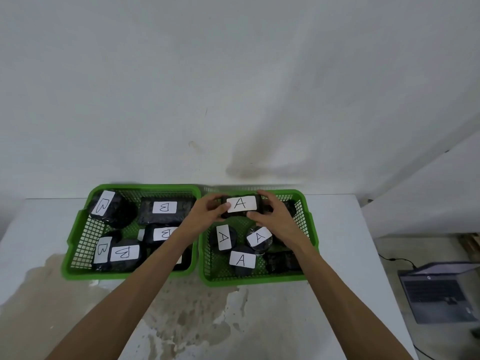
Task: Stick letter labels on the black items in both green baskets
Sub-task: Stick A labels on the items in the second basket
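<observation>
Two green baskets sit side by side on a white table. The left basket [78, 245] holds several black wrapped items with white "B" labels [164, 207]. The right basket [309, 229] holds black items with "A" labels [242, 259], plus one bare black item [281, 261] at its near right. Over the right basket's far side, my left hand [207, 210] and my right hand [272, 214] grip the two ends of a black item [233, 215] that carries a white "A" label [241, 203].
A white wall rises right behind the baskets. The table [350, 255] has a brownish stain [187, 313] on its near middle. To the right, lower down, an open laptop [439, 292] with a cable lies on the floor.
</observation>
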Demonstrator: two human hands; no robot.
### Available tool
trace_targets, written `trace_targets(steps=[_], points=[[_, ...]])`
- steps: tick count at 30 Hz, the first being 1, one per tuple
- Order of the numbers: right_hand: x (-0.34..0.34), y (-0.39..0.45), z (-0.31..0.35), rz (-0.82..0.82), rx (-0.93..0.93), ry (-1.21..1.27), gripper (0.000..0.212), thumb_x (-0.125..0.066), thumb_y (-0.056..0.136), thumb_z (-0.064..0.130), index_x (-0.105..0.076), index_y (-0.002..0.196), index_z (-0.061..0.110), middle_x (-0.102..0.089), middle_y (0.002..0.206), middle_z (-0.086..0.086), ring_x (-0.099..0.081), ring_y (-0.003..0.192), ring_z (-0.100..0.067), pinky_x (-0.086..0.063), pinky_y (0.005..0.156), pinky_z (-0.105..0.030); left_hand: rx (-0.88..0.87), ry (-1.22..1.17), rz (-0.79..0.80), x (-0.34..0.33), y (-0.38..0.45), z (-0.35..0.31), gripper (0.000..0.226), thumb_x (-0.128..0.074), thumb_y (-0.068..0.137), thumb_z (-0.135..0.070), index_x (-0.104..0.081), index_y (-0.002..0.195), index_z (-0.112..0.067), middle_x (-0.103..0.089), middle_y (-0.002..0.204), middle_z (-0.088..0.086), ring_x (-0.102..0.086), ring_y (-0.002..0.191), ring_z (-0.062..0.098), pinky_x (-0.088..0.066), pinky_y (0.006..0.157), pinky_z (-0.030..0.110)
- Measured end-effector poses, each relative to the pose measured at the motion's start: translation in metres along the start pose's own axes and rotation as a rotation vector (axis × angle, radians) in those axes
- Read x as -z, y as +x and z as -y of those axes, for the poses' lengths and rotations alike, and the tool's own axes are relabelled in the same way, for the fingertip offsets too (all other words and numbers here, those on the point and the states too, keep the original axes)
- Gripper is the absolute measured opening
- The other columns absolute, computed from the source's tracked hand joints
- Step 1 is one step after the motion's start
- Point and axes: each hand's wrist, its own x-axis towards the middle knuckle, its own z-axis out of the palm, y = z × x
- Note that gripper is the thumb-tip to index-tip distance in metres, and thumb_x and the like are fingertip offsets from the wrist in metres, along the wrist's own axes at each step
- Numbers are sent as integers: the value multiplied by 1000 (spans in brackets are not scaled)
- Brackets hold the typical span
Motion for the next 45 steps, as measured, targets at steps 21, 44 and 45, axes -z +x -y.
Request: trace_targets(steps=[21,44,45], points=[[-61,84,-64,96,11,-1146,62,-67,87,44,-45,140,18,-60,133,-9,-45,127,-30,-33,99,-44,-194,675,-185,32,26,44,47,-57,94,-22,-46,140,-16,-56,133,5,-52,124,18,-43,106,41],[3,88,-54,141,-27,-1479,66,-65,87,47,-45,140,12,-48,144,-12,-35,138,-34,-31,110,-53,-161,726,43,-22,38,60,47,-60,94,-26,-48,138,-15,-57,127,5,-58,112,20,-51,95,40],[3,90,-54,137,-18,-1494,64,-66,87,49,-48,137,13,-50,142,-11,-36,137,-34,-31,109,-52,-156,725,45,-22,38,61,47,-60,94,-25,-47,138,-14,-57,127,5,-57,112,20,-51,96,39]])
